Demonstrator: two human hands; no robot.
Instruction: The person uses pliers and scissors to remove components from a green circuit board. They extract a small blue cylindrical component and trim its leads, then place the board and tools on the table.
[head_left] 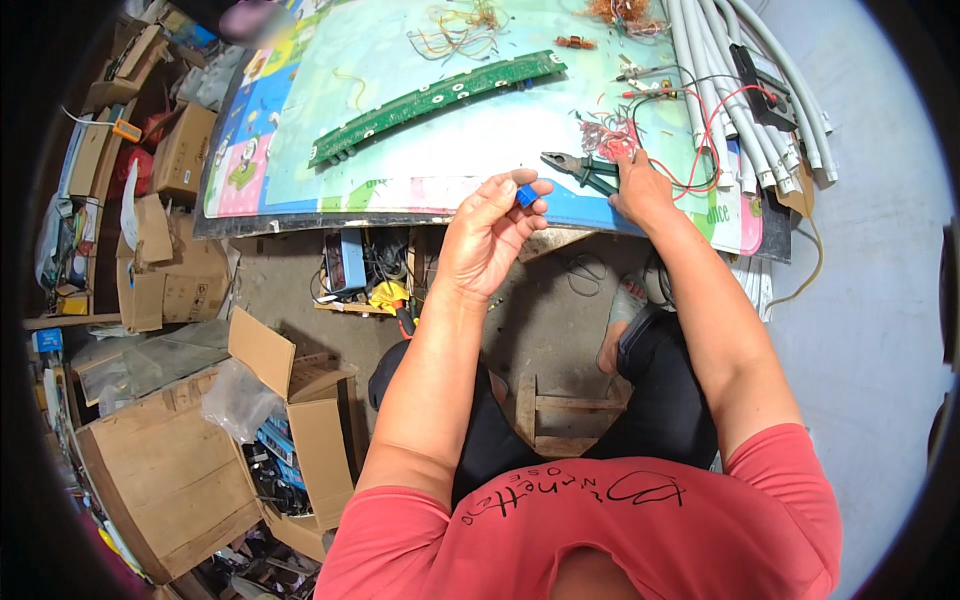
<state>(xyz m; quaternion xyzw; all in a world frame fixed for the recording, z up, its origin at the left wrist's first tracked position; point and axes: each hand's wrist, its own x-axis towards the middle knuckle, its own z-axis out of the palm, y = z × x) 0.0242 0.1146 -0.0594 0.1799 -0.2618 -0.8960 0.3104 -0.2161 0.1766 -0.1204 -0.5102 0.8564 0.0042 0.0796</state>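
Note:
Between the thumb and fingers of my left hand (pixel 493 232) is a small blue block-shaped part (pixel 527 195), held just over the near edge of the table. My right hand (pixel 643 190) rests at the table edge, its fingers closed round the handles of dark green pliers (pixel 582 170). The plier jaws point left and lie on the mat. Just beyond them is a heap of red and white wire bits (pixel 607 135). A long green circuit board (pixel 435 103) lies slantwise across the mat, left of the pliers.
A black meter (pixel 763 85) with red and black leads sits on white tubes (pixel 710 80) at the right. Loose wires (pixel 455 30) and a copper coil (pixel 576 42) lie at the far side. Open cardboard boxes (pixel 320 450) crowd the floor at left. A wooden stool (pixel 545 405) stands between my legs.

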